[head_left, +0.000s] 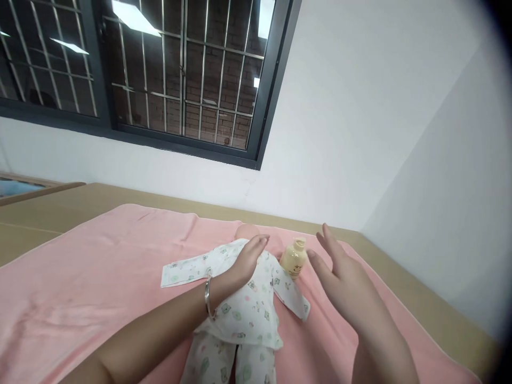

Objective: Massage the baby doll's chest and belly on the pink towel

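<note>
A white baby top (pixel 256 306) with small printed figures lies flat on a pink blanket, its sleeves spread out. Matching baby trousers (pixel 256 365) extend below it toward me. Just past the collar shows a rounded peach shape (pixel 247 231), mostly hidden, perhaps a doll's head. My left hand (pixel 248 261), with a silver bangle on the wrist, is over the top's chest, fingers stretched out, holding nothing. To the right, my right hand (pixel 346 285) is raised with fingers apart and empty. Between my hands, beside the top's right sleeve, is a pale yellow bottle (pixel 294 260).
The pink blanket (pixel 120 256) covers much of a tan surface (pixel 420 290), whose border shows along the back and right. Behind it rises a white wall (pixel 340 133) with a dark-framed barred window (pixel 180 80). A blue item (pixel 20 188) lies at the far left.
</note>
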Demonstrator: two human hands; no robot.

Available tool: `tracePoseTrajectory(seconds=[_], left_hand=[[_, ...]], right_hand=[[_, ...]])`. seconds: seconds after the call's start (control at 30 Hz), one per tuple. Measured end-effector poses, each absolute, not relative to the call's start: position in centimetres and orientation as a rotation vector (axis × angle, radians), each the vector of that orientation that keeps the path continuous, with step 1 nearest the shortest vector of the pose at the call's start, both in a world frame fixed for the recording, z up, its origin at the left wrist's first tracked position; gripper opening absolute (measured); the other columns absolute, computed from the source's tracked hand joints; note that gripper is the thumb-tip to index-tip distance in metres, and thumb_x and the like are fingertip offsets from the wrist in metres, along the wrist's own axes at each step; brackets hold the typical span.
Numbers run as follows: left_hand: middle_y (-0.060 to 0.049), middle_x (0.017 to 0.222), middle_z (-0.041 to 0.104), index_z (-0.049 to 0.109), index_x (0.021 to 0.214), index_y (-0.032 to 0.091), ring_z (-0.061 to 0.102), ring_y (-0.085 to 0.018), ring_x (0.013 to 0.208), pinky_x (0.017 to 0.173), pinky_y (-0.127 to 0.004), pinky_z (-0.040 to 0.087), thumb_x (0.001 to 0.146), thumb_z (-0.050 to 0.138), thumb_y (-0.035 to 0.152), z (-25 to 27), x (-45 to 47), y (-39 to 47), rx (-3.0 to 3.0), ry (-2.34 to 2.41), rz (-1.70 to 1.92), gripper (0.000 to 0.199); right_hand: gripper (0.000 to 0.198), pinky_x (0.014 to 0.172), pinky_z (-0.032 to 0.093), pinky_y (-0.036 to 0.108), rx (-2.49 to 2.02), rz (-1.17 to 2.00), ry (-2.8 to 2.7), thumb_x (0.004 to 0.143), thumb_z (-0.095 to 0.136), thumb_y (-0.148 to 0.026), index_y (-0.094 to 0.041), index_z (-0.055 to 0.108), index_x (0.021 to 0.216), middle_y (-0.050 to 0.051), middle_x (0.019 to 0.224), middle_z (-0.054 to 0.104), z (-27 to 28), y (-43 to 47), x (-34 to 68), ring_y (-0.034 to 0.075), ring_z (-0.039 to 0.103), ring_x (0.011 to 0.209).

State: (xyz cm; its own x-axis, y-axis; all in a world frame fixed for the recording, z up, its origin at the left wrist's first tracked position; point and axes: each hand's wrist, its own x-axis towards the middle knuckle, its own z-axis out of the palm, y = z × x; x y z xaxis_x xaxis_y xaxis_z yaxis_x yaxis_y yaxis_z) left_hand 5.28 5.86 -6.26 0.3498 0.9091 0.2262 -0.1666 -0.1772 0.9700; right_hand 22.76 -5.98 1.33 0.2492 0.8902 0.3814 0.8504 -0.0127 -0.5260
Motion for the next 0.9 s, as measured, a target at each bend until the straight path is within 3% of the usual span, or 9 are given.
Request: tracePoseTrajectory(seconds=[0.17, 0.33, 0.5, 0.73, 0.9], left_hand=[[-0.026, 0.144, 0.044, 0.044, 0.135, 0.004, 0.052, -0.028, 0.13, 0.101, -0.035, 0.048, 0.092, 0.042, 0.046, -3.9, 8.9, 7.4, 0.609, 0.514, 0.901, 0.061], [-0.024, 0.144, 0.044, 0.037, 0.142, 0.004, 0.047, -0.028, 0.134, 0.088, -0.032, 0.054, 0.091, 0.038, 0.047, -3.8, 10.9, 9.1, 0.405, 0.513, 0.829, 0.067], [-0.024, 0.135, 0.052, 0.04, 0.14, 0.002, 0.057, -0.027, 0.12, 0.078, -0.03, 0.055, 0.092, 0.038, 0.049, -4.8, 11.9, 9.3, 0.355, 0.482, 0.792, 0.068], [-0.023, 0.133, 0.053, 0.044, 0.136, 0.005, 0.061, -0.027, 0.11, 0.072, -0.032, 0.055, 0.093, 0.033, 0.053, -5.4, 11.8, 8.2, 0.339, 0.452, 0.758, 0.065], [-0.024, 0.133, 0.053, 0.042, 0.137, 0.004, 0.059, -0.028, 0.117, 0.085, -0.036, 0.054, 0.092, 0.036, 0.052, -5.6, 10.2, 7.3, 0.354, 0.464, 0.73, 0.066]], right_hand=[[0.063, 0.108, 0.041, 0.049, -1.894, 0.171, -1.634, 0.097, 0.032, -0.041, -0.019, 0.022, 0.155, 0.01, 0.153, 0.038, 0.3, -3.4, 23.9, 0.03, 0.033, 0.143], [0.069, 0.117, 0.028, 0.043, -1.897, 0.216, -1.837, 0.093, 0.037, -0.031, -0.008, 0.016, 0.155, 0.013, 0.16, 0.022, -1.8, -0.6, 23.9, 0.025, 0.022, 0.147], [0.066, 0.121, 0.019, 0.041, -1.917, 0.143, -1.919, 0.092, 0.037, -0.024, 0.0, 0.02, 0.152, 0.018, 0.16, 0.019, -3.9, 2.1, 24.3, 0.026, 0.015, 0.149], [0.05, 0.117, 0.02, 0.054, -1.928, -0.112, -1.94, 0.094, 0.031, -0.022, 0.0, 0.046, 0.138, 0.022, 0.147, 0.044, -4.6, 3.6, 24.5, 0.03, 0.034, 0.142], [0.046, 0.116, 0.017, 0.056, -1.96, -0.172, -1.88, 0.093, 0.033, -0.021, -0.004, 0.053, 0.131, 0.02, 0.139, 0.054, -4.1, 3.4, 24.4, 0.028, 0.047, 0.133]])
